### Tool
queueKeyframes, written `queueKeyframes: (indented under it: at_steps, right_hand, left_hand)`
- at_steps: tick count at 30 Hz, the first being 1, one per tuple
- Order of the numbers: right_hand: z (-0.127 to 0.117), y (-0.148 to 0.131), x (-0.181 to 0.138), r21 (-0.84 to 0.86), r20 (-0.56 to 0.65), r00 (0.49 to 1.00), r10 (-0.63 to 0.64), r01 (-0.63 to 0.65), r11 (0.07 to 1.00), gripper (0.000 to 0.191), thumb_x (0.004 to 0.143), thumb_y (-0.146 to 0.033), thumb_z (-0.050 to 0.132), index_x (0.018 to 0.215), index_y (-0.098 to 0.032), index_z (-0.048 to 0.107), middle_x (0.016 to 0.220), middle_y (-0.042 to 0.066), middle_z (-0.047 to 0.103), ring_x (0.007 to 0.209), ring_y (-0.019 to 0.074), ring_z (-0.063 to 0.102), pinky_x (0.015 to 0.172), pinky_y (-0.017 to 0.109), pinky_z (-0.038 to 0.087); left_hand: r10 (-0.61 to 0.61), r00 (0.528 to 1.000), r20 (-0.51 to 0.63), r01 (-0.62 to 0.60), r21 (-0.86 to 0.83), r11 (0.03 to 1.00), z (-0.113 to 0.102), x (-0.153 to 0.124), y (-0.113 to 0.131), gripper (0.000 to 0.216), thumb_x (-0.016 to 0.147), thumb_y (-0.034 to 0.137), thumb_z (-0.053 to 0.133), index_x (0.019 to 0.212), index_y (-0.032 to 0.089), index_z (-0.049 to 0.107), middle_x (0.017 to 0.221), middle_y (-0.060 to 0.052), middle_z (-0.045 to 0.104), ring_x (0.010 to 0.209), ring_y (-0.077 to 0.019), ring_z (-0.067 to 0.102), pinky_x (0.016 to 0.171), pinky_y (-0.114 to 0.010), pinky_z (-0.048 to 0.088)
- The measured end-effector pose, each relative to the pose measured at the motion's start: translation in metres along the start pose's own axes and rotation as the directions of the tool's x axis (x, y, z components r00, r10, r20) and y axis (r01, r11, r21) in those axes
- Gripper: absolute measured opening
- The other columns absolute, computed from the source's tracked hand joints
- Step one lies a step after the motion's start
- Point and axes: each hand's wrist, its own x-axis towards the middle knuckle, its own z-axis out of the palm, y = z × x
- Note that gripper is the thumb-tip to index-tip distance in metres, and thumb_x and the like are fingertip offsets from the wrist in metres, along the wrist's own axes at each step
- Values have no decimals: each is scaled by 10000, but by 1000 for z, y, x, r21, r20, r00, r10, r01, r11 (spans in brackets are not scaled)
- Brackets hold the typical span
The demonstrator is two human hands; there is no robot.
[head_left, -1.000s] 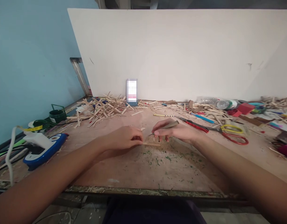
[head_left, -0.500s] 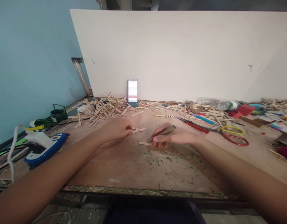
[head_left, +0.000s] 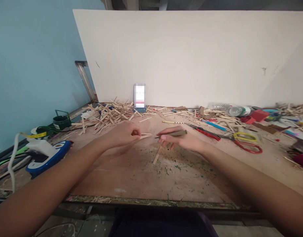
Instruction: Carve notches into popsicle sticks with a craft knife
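My left hand (head_left: 128, 133) is closed in a pinch on thin pale wooden craft sticks (head_left: 146, 135), whose free ends point right and meet at a narrow angle. My right hand (head_left: 174, 140) grips a slim grey-brown pen-like tool (head_left: 179, 133), its dark tip pointing left toward those sticks but apart from them; what kind of tool it is I cannot tell. From beneath the right fingers another flat wooden stick (head_left: 156, 157) slants down toward me, its upper end hidden. Small green shavings (head_left: 167, 170) lie scattered on the wooden board (head_left: 112, 179) below the hands.
A heap of wooden sticks (head_left: 112, 115) lies at the back left beside an upright phone (head_left: 139, 96). Scissors (head_left: 236, 141), a blue stick-like tool (head_left: 214, 125) and a plastic bottle (head_left: 240, 111) lie to the right. A blue power strip (head_left: 60, 154) is at left.
The stick under my right hand has swung from lying nearly level to slanting toward me. The pen-like tool has tipped flatter, and my right hand has shifted slightly away from me.
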Motion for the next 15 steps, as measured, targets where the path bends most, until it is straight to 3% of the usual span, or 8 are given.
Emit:
queueKeyframes:
  at_steps: [3,8,10,12,15]
  right_hand:
    - [2,1,2,-32,29,999,35,-34,999,287,1037,-426,765,1151,-163,785,1083,81,803,911,202,769,725,323,657]
    - [-17,20,17,-55,-228,971,69,-83,995,316,1087,-428,692,1275,-175,713,1233,90,737,1015,221,739,869,402,661]
    - [-24,26,21,-45,-273,960,63,-79,996,320,1084,-418,697,1295,-177,703,1256,97,730,1027,222,736,875,407,660]
    - [-26,27,23,-34,-264,964,41,-51,998,309,1086,-420,696,1269,-172,707,1215,91,736,988,208,736,850,392,659]
    - [-22,21,17,-9,-157,987,-13,11,1000,284,1086,-423,698,1165,-151,720,1057,53,747,852,170,727,761,341,647]
  left_hand:
    - [64,997,36,-61,-91,994,-5,-2,3,249,938,372,631,955,206,816,939,-34,803,816,-201,687,758,-297,492]
    - [95,993,76,-80,-186,979,-8,-4,8,267,888,373,632,896,190,826,864,-38,794,770,-188,658,691,-275,439]
    - [103,990,98,-79,-225,971,-5,-3,8,267,885,384,650,892,188,830,857,-41,791,765,-188,656,677,-272,434]
    - [128,982,141,-85,-274,958,2,-3,10,271,885,408,672,906,195,838,865,-38,796,775,-191,668,679,-267,448]
    - [184,960,209,-103,-348,932,19,-2,13,275,893,442,700,923,208,841,886,-29,808,797,-190,691,710,-261,478]
